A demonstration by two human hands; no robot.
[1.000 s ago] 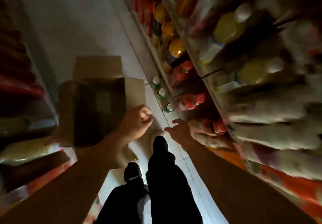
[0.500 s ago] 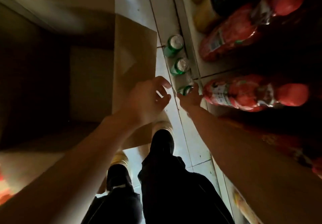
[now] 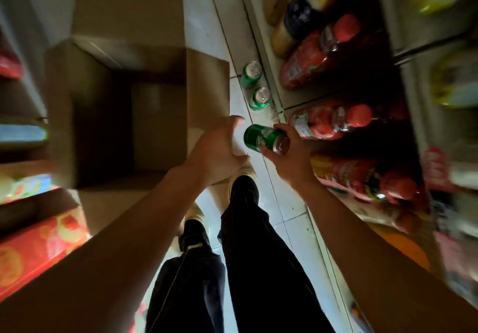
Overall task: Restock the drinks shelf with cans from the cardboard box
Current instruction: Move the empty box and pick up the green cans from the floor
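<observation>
My right hand [image 3: 287,156] grips a green can [image 3: 263,138], tilted on its side above the floor, just left of the drinks shelf. My left hand [image 3: 219,149] hovers beside the can with fingers loosely curved and holds nothing. Two more green cans [image 3: 251,75] [image 3: 261,98] stand upright on the floor tiles against the shelf's base. The open cardboard box [image 3: 207,74] sits on the floor at the left; its inside is dark and no cans show in it.
The drinks shelf [image 3: 279,99] on the right carries large red-capped bottles [image 3: 333,120] lying on their sides, with dark and yellow bottles farther back. Packaged goods [image 3: 33,247] fill the left shelving. My legs and shoes [image 3: 243,190] stand in the narrow aisle.
My right hand has lifted the nearest green can off the floor and tipped it sideways. The left hand stayed close by. The camera rose and pulled back.
</observation>
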